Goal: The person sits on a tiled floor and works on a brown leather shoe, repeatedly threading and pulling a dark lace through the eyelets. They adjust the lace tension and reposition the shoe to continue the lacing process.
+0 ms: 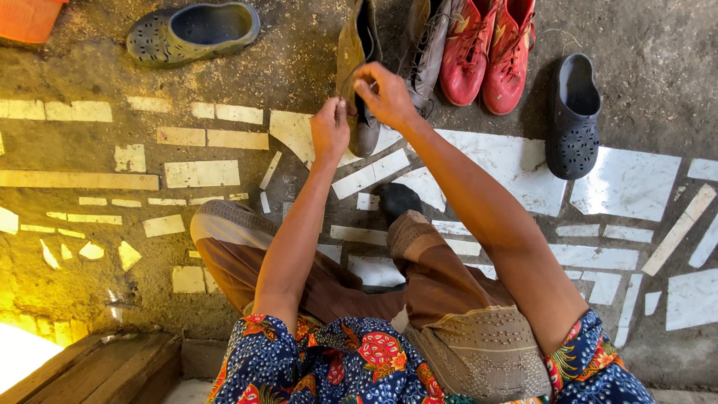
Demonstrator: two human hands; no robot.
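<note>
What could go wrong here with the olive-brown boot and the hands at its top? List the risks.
1. Both hands, left hand and right hand, pinch at the top edge of the upright olive-brown boot; it may tip against the grey shoe beside it.
2. Whatever the fingers grip is too small to make out and might slip.

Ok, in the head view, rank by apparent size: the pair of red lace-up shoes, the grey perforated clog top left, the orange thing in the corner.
1. Pair of red lace-up shoes
2. Grey perforated clog
3. Orange thing, cropped by the frame, so its rank is unsure.

Red shoes (488, 54) crowd the right; bare floor (224, 82) lies left.
</note>
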